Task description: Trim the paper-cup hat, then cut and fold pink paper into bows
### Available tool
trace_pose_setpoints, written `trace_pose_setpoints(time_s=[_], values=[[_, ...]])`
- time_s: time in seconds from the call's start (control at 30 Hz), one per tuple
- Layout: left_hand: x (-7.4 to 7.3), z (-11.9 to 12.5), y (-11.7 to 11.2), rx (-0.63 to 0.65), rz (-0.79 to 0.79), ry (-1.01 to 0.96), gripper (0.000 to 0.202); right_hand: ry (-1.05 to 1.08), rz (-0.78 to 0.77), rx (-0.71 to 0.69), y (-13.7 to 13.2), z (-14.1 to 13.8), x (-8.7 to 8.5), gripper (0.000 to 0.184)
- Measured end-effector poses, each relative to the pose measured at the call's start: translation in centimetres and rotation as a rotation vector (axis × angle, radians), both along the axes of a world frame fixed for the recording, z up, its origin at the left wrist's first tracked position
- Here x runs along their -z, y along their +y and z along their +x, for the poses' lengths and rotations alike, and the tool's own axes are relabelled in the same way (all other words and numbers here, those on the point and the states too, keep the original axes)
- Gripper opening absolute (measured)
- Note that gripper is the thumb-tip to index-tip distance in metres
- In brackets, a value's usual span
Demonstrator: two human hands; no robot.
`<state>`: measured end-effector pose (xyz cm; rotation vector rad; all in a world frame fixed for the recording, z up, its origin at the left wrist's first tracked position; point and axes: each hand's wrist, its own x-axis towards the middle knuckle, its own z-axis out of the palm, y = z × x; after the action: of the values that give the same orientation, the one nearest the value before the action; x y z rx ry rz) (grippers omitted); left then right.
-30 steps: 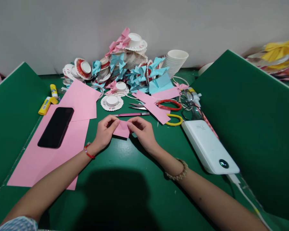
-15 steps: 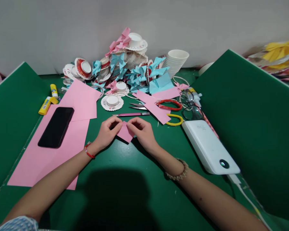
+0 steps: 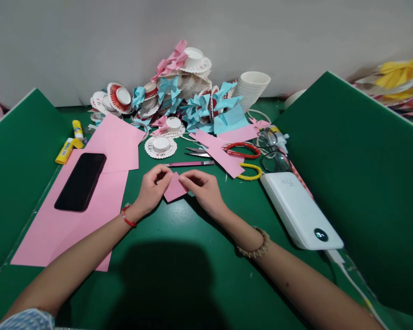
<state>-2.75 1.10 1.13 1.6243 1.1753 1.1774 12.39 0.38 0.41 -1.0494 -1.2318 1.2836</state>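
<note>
A small folded piece of pink paper [image 3: 175, 189] is pinched between my two hands above the green table. My left hand [image 3: 153, 187] grips its left edge with thumb and fingers closed. On the other side, my right hand [image 3: 204, 189] pinches its upper right edge. Just beyond my fingertips lies a pink craft knife [image 3: 190, 163]. Scissors [image 3: 242, 150] with one red and one yellow handle rest past my right hand, partly under a pink paper strip [image 3: 227, 160].
Pink sheets [image 3: 117, 142] and a black phone [image 3: 80, 181] lie at left, near glue sticks [image 3: 64, 151]. Paper bows and fringed cups [image 3: 192, 87] pile up behind, beside stacked paper cups [image 3: 253, 87]. Glasses [image 3: 275, 160] and a white power bank [image 3: 301, 211] are at right. Green panels [image 3: 365, 183] flank the table.
The pink paper has turned and shifted slightly left between my fingers. Its lower corner now points further left. My hands stay nearly in place.
</note>
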Motion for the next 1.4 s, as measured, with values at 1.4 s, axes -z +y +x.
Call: trace_pose_setpoints(time_s=[1.4], values=[[0.37,-0.13,0.67,-0.001,-0.145,-0.253,0.023,0.049,-0.01,-0.1,-0.1,-0.09,-0.13,0.021]])
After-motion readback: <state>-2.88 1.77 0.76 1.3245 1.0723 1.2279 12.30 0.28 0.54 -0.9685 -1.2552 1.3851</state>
